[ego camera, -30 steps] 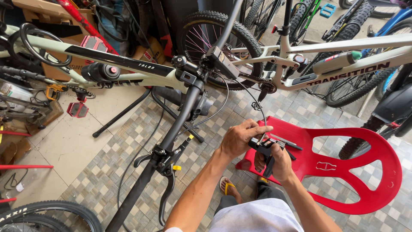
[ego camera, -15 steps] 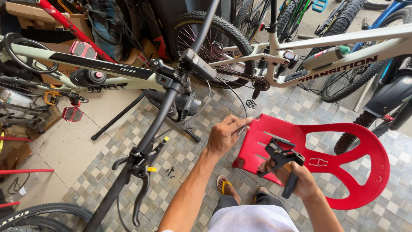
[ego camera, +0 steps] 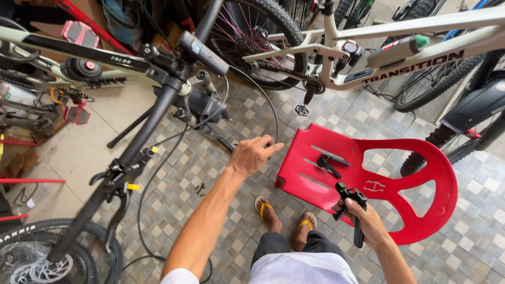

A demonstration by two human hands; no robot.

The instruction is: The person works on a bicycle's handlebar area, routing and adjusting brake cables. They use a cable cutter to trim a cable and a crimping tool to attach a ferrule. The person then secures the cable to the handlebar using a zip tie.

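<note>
My left hand (ego camera: 253, 154) is stretched forward over the tiled floor, fingers pinched on a thin black cable (ego camera: 272, 110) that loops up toward the black bicycle frame (ego camera: 152, 121). My right hand (ego camera: 368, 223) is closed around a black hand tool (ego camera: 353, 208), held above the seat of a red plastic chair (ego camera: 421, 210). A small black part (ego camera: 330, 163) lies on the chair seat, apart from both hands. A brake lever (ego camera: 118, 202) hangs on the black handlebar at lower left.
A cream bicycle frame (ego camera: 421, 50) with crank and chain crosses the top right. A spoked wheel (ego camera: 252, 37) stands behind. A front tyre with disc rotor (ego camera: 37, 257) sits at lower left. My sandalled feet (ego camera: 284, 215) rest beside the chair. Small black bits (ego camera: 199, 187) lie on the tiles.
My hands have come apart: the left reached forward to the cable, and the right drew back toward me with the black tool. A small black part now lies on the chair seat.
</note>
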